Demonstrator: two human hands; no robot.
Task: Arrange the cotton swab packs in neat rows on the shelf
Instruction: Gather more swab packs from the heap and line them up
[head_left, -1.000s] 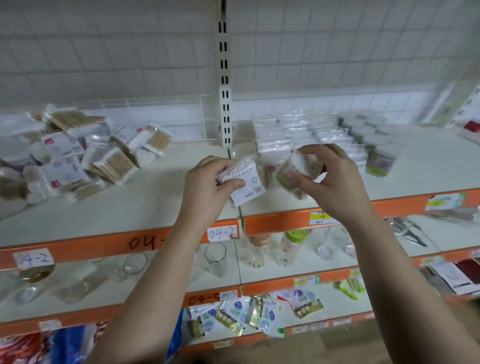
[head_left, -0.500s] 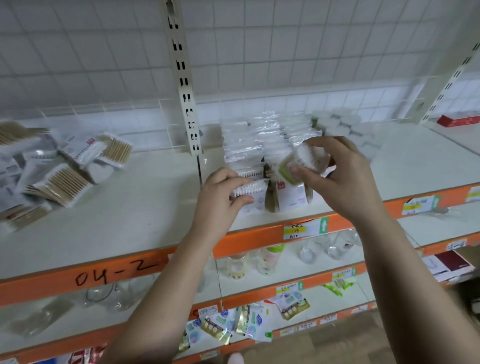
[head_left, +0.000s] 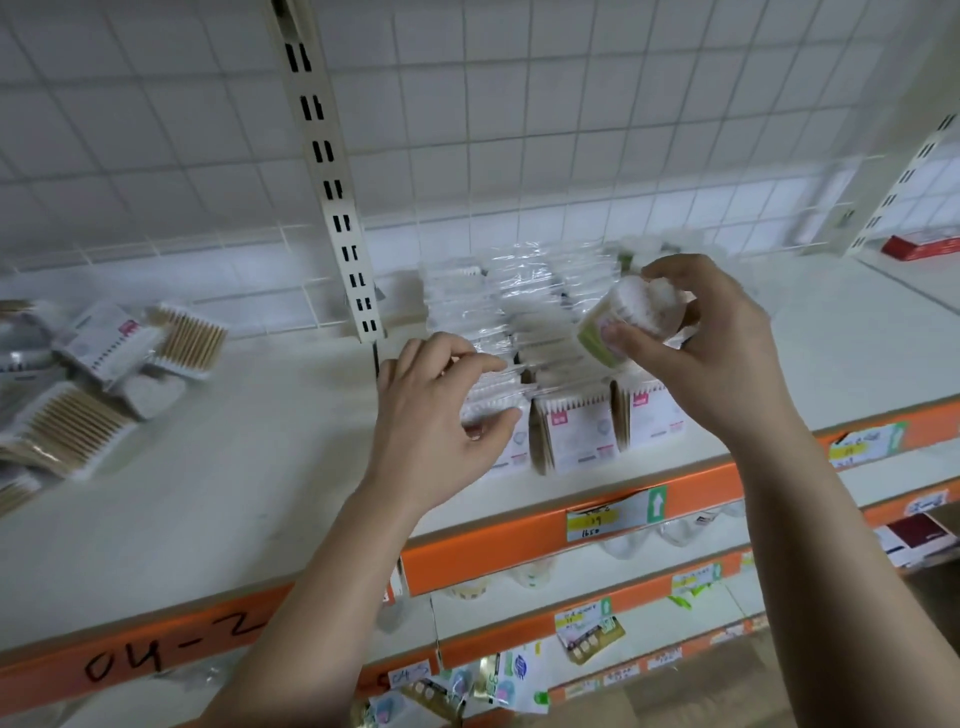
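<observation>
Loose packs (head_left: 104, 374) lie heaped at the shelf's (head_left: 260, 467) left end, with bare board between them and the left hand (head_left: 431, 421). That hand pinches a swab pack (head_left: 496, 410) near the front edge, heading the leftmost of the standing rows (head_left: 576, 436). Above the rows the right hand (head_left: 711, 358) grips a green-labelled pack (head_left: 618, 322); bare shelf lies rightward.

The person is showing 2 bare hands, the left hand (head_left: 436, 415) and the right hand (head_left: 711, 358), each with short, plain fingernails and, behind its wrist, a bare, unsleeved forearm.
</observation>
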